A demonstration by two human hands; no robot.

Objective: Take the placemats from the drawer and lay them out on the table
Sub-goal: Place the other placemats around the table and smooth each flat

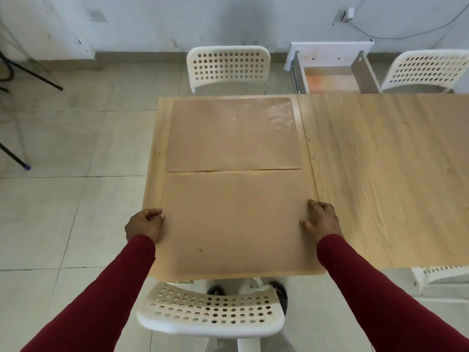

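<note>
Left hand [145, 225] pinching near mat [236, 224] at left edge; right hand [321, 221] spread, pressing right edge. Far mat [232, 135] flat on desk [380, 174], frame centre. Drawer [332, 72] open, upper right.

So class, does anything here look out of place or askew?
Yes. The drawer beyond the table hangs open. The far placemat has a pale, worn-looking patch in its far right corner.

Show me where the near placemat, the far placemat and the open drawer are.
near placemat [233, 224], head view, bare middle of its surface
far placemat [228, 138], head view, middle of its surface
open drawer [330, 81], head view, its wooden bottom
</note>
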